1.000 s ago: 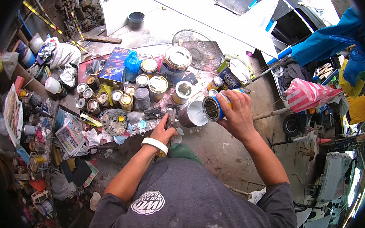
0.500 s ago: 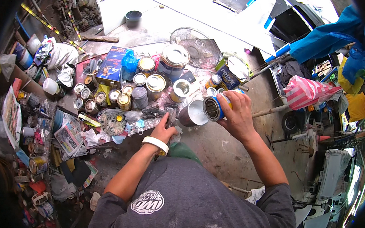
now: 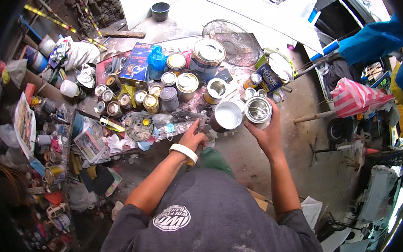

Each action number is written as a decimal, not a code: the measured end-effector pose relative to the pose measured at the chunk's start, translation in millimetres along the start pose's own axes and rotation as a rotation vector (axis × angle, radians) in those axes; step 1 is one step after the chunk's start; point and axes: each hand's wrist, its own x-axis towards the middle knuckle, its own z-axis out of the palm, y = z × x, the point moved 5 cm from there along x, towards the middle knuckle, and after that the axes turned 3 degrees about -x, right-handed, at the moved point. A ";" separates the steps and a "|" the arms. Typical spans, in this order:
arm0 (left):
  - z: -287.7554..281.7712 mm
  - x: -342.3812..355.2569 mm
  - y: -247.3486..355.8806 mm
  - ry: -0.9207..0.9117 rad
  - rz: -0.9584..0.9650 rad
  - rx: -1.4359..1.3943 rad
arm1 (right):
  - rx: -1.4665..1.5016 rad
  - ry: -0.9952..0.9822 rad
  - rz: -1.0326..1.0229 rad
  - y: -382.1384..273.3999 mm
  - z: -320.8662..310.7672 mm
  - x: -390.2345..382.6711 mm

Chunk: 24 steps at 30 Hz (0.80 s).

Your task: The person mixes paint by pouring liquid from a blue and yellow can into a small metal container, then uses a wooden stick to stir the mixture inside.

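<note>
My left hand [image 3: 194, 138] is closed around the grey handle [image 3: 202, 122] of what looks like a spray gun; most of its body is hidden. Beside that hand is a dark, open-topped cup [image 3: 227, 116], white inside, which seems to belong to the gun. My right hand [image 3: 267, 133] grips an open metal paint can [image 3: 258, 108] by its side, just right of the cup. The can's mouth faces up and shows a shiny silver inside. Cup and can stand close together.
Several paint cans [image 3: 187, 83] crowd the cluttered bench ahead, with a large can [image 3: 208, 51] behind them. A blue box [image 3: 137, 65], a fan grille [image 3: 238, 43] and a dark pot [image 3: 160, 11] lie farther off. A striped bag [image 3: 359, 97] hangs at right.
My right hand has turned the can from tilted toward the cup to nearly upright. The left hand keeps its hold on the handle. The whole view has shifted slightly.
</note>
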 end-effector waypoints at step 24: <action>-113.7 -74.4 1.1 0.392 0.115 -0.100 | 0.032 0.003 0.446 168.2 281.7 1.8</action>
